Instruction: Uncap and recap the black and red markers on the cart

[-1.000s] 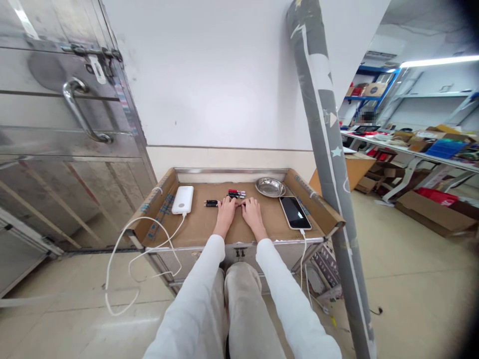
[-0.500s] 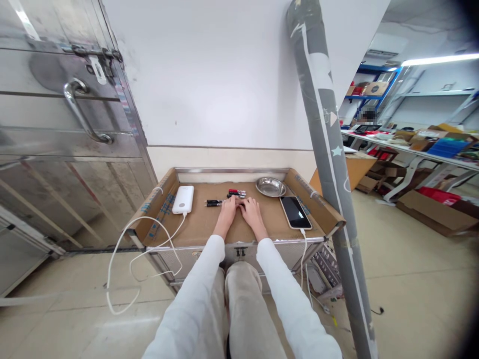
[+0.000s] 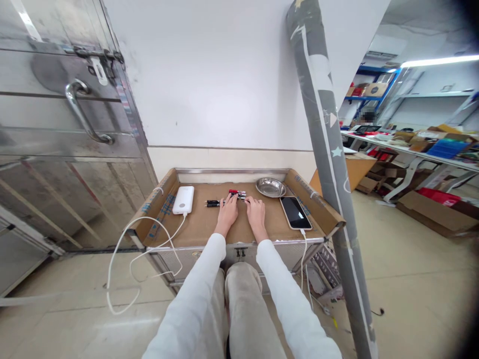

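My left hand [image 3: 227,213] is over the cardboard-lined tabletop [image 3: 209,232], fingers bent down on the dark pens in the middle. Its fingertips are closed at a black pen [image 3: 241,197] beside a red pen [image 3: 237,192]. Across a small gap, my right hand [image 3: 256,213] has curled fingers at that black pen's right end; exactly how they grip is too small to make out. More black pens [image 3: 213,203] lie to the left of my left hand, partly hidden by it.
A white power bank [image 3: 183,200] with a cable lies at left. On the right are a round metal dish [image 3: 270,187] and a phone [image 3: 295,213], also cabled. Cardboard sides border the top. A tall grey roll [image 3: 329,124] leans at right; a metal door [image 3: 56,124] stands left.
My hands were close together with fingertips meeting; now they are apart. The right hand has shifted slightly right, and both reach the pens at the back.
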### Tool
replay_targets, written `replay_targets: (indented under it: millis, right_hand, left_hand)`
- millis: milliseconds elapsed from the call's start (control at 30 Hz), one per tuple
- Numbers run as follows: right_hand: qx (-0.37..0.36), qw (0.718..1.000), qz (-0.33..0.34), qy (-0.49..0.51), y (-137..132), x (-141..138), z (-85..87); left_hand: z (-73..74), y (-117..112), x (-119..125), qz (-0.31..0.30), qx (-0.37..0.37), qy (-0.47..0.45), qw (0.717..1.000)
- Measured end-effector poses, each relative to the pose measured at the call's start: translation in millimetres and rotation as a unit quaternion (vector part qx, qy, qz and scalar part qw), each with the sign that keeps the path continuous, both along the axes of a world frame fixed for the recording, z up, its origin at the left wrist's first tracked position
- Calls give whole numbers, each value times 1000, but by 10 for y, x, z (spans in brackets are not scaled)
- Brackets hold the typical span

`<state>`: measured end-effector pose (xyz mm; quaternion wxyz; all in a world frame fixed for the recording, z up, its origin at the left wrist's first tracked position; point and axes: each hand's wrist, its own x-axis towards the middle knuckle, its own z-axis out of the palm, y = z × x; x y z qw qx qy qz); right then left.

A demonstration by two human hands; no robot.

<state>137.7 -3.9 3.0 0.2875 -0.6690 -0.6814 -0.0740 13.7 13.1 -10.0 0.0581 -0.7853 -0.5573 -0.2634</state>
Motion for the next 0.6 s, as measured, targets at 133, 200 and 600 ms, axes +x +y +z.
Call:
replay_targets:
  millis: [133, 200, 600]
  right_hand:
    - [0, 1000, -12, 10, -11, 13, 12]
    - [0, 1000, -18, 16, -13, 16, 14]
    - [22, 999, -6, 34, -43, -3, 46]
  left_hand:
    - [55, -31, 7, -8, -22, 24, 999]
    - [80, -45, 5, -35, -38, 35, 998]
    - [161, -121, -31, 6, 21, 0, 1000]
